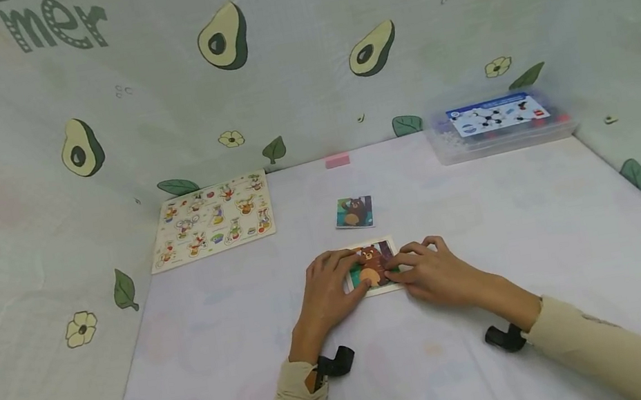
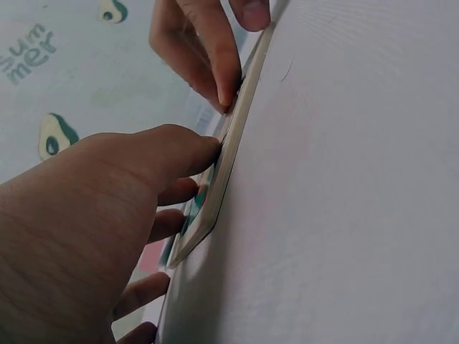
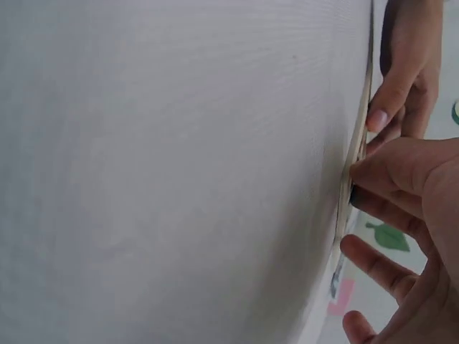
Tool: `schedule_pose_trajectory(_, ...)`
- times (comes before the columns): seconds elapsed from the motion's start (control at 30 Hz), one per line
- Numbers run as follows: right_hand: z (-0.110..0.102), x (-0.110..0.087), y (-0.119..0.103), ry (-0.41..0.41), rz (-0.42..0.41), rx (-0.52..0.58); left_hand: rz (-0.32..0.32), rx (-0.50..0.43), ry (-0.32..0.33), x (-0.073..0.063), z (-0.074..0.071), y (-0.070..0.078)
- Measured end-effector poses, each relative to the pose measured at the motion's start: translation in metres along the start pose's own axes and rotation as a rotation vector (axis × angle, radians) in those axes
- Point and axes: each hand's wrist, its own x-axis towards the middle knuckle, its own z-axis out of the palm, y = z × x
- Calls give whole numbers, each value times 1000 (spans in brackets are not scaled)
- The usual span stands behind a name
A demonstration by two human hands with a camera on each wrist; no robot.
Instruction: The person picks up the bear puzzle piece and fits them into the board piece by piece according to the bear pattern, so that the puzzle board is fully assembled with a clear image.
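A small wooden jigsaw board [image 1: 390,245] with a brown bear picture [image 1: 371,263] lies flat on the table between the two hands. My left hand [image 1: 326,286] rests at its left side, thumb and fingertips on the picture. From the right, my right hand [image 1: 436,274] touches the picture with thumb and index finger, the other fingers spread. In the left wrist view, the pale edge of the board [image 2: 237,143] runs under both hands. In the right wrist view, the right thumb and index fingertip sit close together at the board's edge [image 3: 351,154].
Just beyond the board lies a small bear picture card [image 1: 354,213]. A wooden board of printed figures [image 1: 210,221] is at the back left. A pink block [image 1: 336,160] lies at the back edge, and a clear plastic box [image 1: 500,122] stands at the back right.
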Motion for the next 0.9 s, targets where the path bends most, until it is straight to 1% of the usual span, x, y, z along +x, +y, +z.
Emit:
schedule_pose_trajectory(0.13,1,-4,0,-31,62,71,-45,-15,14,1,3,5)
schedule_pose_trajectory(0.27,1,-11,2,18,103,151,-82,-7,15,2,5,10)
schedule_pose_trajectory(0.37,1,-14,4,54,98,190,-86,7,23,2,4,11)
schedule_pose_trajectory(0.6,1,-19,7,67,111,242,-84,13,39,1,5,13)
schedule_pose_trajectory(0.67,1,-21,9,79,115,250,-101,38,45,3,8,15)
schedule_pose_trajectory(0.73,0,-22,10,93,114,260,-135,72,36,6,11,21)
schedule_pose_trajectory(0.83,1,-24,11,112,112,273,-188,169,13,12,18,28)
schedule_pose_trajectory(0.9,1,-25,12,118,114,279,-214,207,3,14,20,32)
